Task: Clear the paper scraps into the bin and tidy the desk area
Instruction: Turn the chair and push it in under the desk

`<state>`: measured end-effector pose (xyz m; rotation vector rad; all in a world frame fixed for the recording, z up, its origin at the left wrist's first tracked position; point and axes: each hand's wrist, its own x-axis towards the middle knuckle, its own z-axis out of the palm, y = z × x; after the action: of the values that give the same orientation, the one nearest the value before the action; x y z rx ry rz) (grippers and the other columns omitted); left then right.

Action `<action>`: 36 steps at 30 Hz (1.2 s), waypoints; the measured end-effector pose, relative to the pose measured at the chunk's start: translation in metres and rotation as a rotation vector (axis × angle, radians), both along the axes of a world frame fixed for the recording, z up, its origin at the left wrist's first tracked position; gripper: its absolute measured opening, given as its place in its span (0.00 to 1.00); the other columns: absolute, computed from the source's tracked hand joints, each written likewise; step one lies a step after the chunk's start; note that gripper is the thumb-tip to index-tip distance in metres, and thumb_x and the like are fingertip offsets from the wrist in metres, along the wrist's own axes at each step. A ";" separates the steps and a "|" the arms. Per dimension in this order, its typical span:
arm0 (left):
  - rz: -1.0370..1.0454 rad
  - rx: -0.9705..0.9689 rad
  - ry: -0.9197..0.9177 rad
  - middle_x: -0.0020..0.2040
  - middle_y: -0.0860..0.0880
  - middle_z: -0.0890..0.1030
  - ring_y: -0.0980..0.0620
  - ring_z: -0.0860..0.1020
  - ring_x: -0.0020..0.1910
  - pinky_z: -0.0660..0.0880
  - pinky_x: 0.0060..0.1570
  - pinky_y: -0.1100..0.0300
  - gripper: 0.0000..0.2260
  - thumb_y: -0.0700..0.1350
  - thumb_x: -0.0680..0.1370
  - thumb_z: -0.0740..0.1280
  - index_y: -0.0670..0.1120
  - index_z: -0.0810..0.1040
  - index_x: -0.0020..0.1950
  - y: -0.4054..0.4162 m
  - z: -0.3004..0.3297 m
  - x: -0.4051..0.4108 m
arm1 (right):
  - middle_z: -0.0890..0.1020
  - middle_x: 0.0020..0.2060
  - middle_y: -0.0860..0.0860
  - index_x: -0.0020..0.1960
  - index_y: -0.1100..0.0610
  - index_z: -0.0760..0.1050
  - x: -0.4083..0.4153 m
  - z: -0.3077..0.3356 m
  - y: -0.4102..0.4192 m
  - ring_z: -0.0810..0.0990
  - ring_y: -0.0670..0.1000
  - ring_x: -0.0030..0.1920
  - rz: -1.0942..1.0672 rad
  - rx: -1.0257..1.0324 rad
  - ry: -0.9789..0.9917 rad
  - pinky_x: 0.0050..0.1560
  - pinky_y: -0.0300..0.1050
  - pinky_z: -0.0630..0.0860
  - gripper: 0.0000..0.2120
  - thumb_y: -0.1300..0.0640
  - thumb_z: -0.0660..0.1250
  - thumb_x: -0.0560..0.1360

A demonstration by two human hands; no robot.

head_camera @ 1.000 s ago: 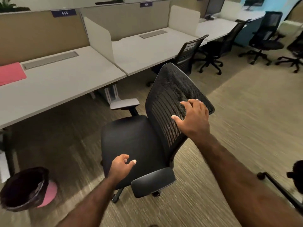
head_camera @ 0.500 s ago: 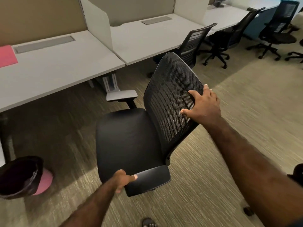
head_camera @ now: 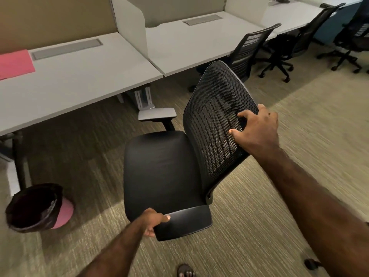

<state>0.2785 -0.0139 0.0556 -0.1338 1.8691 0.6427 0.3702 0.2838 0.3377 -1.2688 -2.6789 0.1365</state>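
The office chair [head_camera: 171, 168] is held at two places. The right hand [head_camera: 257, 130] is clamped over the side edge of the mesh backrest [head_camera: 217, 126], thumb on the front face and fingers wrapped over the rim. The left hand [head_camera: 153, 221] is closed on the front end of the near armrest [head_camera: 183, 224]. The hands are well apart, with the seat between them.

No paper scraps are seen on the desk [head_camera: 79, 80] beyond the hands; only a pink folder [head_camera: 15, 63] lies at its far left end. The lined bin [head_camera: 34, 206] stands on the carpet to the left of the left hand, near the desk leg.

The scrap-clearing step is judged complete, and the tidying step is in hand: the chair stands clear of the desk, its seat angled toward the opening.

The next move is judged to call for a steady push from both hands, so that the chair is rolled under the desk edge. The far armrest [head_camera: 157, 114] should be watched against the desk's underside.
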 end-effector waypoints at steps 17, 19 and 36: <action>0.100 -0.250 0.394 0.73 0.38 0.74 0.38 0.74 0.72 0.73 0.70 0.51 0.34 0.55 0.74 0.76 0.40 0.71 0.73 -0.071 0.022 -0.050 | 0.71 0.72 0.65 0.69 0.51 0.79 0.009 -0.004 -0.108 0.72 0.64 0.65 0.093 0.181 -0.146 0.62 0.55 0.76 0.30 0.31 0.62 0.78; 0.037 -0.320 0.452 0.73 0.40 0.75 0.41 0.74 0.73 0.72 0.71 0.53 0.33 0.60 0.77 0.71 0.41 0.72 0.75 -0.077 0.030 -0.054 | 0.71 0.72 0.65 0.69 0.51 0.79 0.009 -0.004 -0.125 0.72 0.64 0.65 0.119 0.168 -0.148 0.62 0.55 0.76 0.30 0.31 0.61 0.79; 0.250 -0.006 0.495 0.50 0.31 0.85 0.32 0.85 0.50 0.84 0.49 0.41 0.21 0.51 0.84 0.65 0.31 0.84 0.50 -0.096 0.066 -0.042 | 0.85 0.61 0.49 0.66 0.51 0.83 -0.001 -0.010 -0.179 0.82 0.53 0.61 0.496 -0.155 0.296 0.65 0.50 0.77 0.21 0.40 0.67 0.80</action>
<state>0.2364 -0.1101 0.1217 -0.2307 2.3532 0.9017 0.3691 0.1049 0.3273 -0.5318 -2.6905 0.5565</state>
